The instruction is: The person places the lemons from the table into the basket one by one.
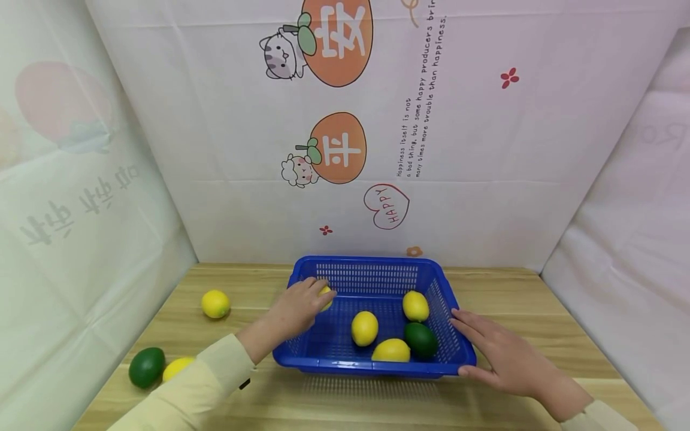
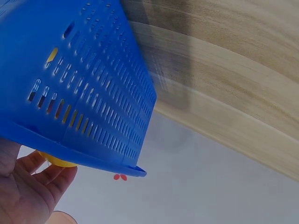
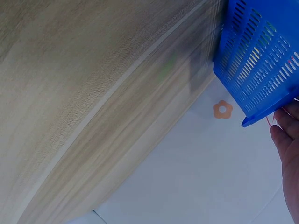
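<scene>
My left hand (image 1: 298, 305) holds a lemon (image 1: 326, 298) over the left part of a blue plastic basket (image 1: 334, 363). In the left wrist view, the fingers curl round this lemon (image 2: 58, 161) by the basket's rim, which partly hides it. At the basket's right rim, my right hand (image 1: 501, 356) rests with fingers extended along the edge and the thumb near the front corner. Inside lie a lemon (image 1: 365, 328) near the middle, another lemon (image 1: 392, 351) at the front, a third lemon (image 1: 415, 306) at the right, and a dark green avocado-like fruit (image 1: 420, 340).
Left of the basket, a lemon (image 1: 215, 304) sits on the wooden table (image 1: 259, 407). Nearer the front left are another dark green fruit (image 1: 147, 367) and a lemon (image 1: 176, 367) partly behind the left sleeve. A printed white cloth (image 1: 458, 221) hangs behind the table.
</scene>
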A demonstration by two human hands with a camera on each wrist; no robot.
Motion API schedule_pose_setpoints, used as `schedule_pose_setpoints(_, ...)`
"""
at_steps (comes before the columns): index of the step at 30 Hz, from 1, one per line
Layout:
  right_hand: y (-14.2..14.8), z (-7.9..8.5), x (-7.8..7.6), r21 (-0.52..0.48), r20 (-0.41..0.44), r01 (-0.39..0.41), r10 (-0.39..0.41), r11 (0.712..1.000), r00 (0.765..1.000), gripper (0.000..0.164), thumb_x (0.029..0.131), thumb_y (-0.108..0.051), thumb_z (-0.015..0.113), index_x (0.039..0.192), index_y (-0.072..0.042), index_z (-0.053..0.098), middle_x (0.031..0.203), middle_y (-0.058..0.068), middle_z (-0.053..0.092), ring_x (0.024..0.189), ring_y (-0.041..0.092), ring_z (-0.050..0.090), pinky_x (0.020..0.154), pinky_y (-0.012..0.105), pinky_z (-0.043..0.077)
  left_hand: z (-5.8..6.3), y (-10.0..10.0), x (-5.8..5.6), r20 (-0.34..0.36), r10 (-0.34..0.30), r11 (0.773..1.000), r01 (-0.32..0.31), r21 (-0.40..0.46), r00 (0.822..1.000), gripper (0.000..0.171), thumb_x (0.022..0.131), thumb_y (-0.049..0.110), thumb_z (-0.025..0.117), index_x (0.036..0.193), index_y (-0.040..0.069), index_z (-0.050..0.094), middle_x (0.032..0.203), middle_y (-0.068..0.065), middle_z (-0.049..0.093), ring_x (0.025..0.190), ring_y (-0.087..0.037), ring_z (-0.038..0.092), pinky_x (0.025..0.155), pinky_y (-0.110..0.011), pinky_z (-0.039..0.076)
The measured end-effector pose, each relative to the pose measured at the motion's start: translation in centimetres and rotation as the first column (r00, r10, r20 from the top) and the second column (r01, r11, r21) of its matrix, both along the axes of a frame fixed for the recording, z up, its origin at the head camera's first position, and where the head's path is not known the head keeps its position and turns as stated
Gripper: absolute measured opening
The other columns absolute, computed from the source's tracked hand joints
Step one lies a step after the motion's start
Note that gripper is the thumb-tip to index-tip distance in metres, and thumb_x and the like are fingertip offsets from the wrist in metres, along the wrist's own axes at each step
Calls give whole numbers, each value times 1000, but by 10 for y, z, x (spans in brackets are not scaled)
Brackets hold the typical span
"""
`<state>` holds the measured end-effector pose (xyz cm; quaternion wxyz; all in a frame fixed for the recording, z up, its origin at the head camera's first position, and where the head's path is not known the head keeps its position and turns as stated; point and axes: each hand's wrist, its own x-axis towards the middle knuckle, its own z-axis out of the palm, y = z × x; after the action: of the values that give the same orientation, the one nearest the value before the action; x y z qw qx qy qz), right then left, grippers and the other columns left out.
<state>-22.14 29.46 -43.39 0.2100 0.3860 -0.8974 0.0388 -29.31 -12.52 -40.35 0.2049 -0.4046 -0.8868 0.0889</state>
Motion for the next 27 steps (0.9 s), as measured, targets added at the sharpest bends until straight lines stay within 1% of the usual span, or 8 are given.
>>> schedule_pose_setpoints(3,0,-1,0,0,2,1,-1,1000,1000,76,82,-53,71,136,-3,54,142,14,49,121,31,53,88,48,53,-1,1,0,-1,-3,1000,3,-6,1000,45,80,7,78,122,11,63,122,-13,60,105,-28,58,90,-36,52)
schedule_pose_setpoints(8,1,-1,0,-3,4,1,-1,1000,1000,75,82,-52,71,136,-3,54,142,14,49,121,31,53,88,48,53,-3,2,-1,-11,-28,1000,28,-1,1000,46,77,5,80,119,11,64,117,-12,61,99,-28,59,85,-35,54)
schedule_pose_setpoints(13,0,-1,0,-3,10,6,-6,1000,1000,75,82,-53,71,136,-3,54,142,14,48,121,32,53,88,49,53,-5,3,-2,8,-43,999,43,-2,999,47,76,6,81,120,11,64,115,-12,61,99,-28,60,85,-35,54)
schedule_pose_setpoints(20,1,-1,0,-1,14,5,-5,1000,1000,75,83,-52,71,136,-3,54,142,15,48,122,32,52,89,49,53,-6,4,-1,35,-29,999,30,-20,999,48,76,8,80,121,12,64,117,-11,61,102,-28,59,87,-36,53)
schedule_pose_setpoints(27,1,-2,0,0,0,3,-3,1000,1000,76,82,-53,71,136,-3,54,142,15,48,122,32,53,89,49,52,-6,6,-1,72,-15,999,18,-42,997,50,75,11,82,122,12,63,118,-11,60,101,-28,59,87,-35,53)
